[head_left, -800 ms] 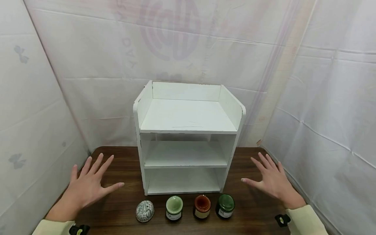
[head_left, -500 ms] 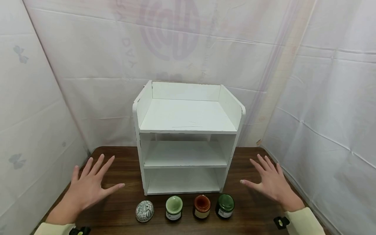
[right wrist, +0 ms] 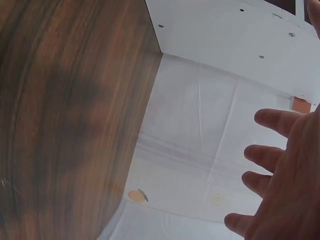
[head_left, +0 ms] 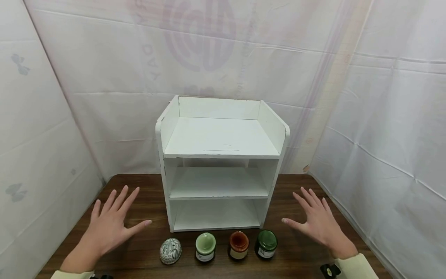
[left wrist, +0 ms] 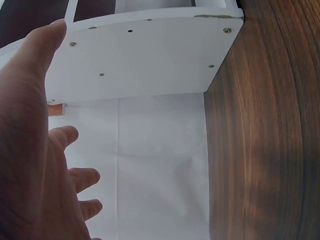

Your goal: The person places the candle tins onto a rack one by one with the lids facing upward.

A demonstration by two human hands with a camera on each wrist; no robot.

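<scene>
A white shelf unit [head_left: 221,156] with a top tray and two lower tiers stands at the middle of the table. In front of it, from left to right, sit a rounded black-and-white patterned object [head_left: 170,251], a light green jar [head_left: 205,247], a reddish-brown jar [head_left: 239,245] and a dark green jar [head_left: 266,243]. My left hand [head_left: 108,228] hovers left of the shelf unit, fingers spread, holding nothing. On the other side my right hand [head_left: 318,223] is held likewise, nearest to the dark green jar. Neither touches anything.
The dark wooden table [head_left: 139,205] lies beneath. A white cloth [head_left: 115,77] hangs behind the shelf unit, and more white cloth closes both sides. In the left wrist view, screws dot the unit's side panel [left wrist: 150,60].
Both hands have drifted slightly inward and toward the table's front edge, fingers still spread. The head view has shifted a little. The jars and shelf unit stay put.
</scene>
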